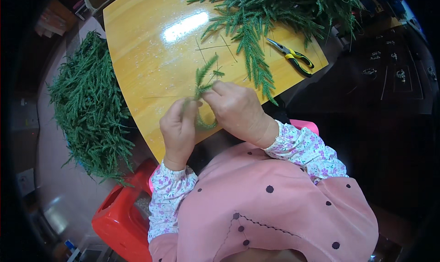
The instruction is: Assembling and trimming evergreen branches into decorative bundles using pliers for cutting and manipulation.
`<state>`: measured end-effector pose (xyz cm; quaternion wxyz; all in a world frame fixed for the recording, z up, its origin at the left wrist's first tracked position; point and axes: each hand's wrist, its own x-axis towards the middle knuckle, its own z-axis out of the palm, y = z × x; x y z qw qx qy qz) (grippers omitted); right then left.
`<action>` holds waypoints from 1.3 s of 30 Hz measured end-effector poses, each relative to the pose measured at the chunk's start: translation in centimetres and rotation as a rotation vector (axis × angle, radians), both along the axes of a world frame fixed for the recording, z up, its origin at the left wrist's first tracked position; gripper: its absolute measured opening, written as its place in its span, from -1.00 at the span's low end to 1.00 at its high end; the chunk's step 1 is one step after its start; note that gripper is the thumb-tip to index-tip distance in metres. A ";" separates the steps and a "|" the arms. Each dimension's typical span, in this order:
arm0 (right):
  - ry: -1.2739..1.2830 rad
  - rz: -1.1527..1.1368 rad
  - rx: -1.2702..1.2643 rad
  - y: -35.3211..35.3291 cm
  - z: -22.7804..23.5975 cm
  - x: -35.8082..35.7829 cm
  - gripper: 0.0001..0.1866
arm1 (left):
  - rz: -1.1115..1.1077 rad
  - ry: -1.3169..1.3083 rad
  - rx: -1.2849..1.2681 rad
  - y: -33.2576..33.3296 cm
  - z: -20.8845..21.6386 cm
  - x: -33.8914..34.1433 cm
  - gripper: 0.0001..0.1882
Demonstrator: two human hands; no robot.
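The green sprig point(201, 85) sits pinched between your left hand point(179, 130) and right hand point(238, 111), both closed on it above the yellow table's point(146, 55) near edge. Loose green branches point(275, 9) lie beyond, pliers point(293, 56) to their right, another green heap point(89, 106) left on the floor beside a red stool point(120, 216).

Left hand point(179, 130) curled, right hand point(238, 111) apparently pinching, fingertips meeting, wrists bent inward
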<state>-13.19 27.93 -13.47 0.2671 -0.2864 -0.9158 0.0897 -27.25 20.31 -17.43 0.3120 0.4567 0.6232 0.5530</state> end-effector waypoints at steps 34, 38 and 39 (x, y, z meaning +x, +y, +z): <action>0.358 0.362 -0.959 -0.5 -0.9 -1.6 -0.74 | -0.178 -0.339 -0.087 -2.4 0.8 -3.1 -0.70; 0.468 0.384 -1.156 -0.5 -1.4 -0.7 -0.74 | -0.461 -0.767 -0.087 -2.8 0.8 -3.5 -0.69; 0.505 0.391 -1.221 -0.5 -1.6 -0.4 -0.74 | -0.449 -0.769 -0.103 -2.5 0.8 -3.2 -0.68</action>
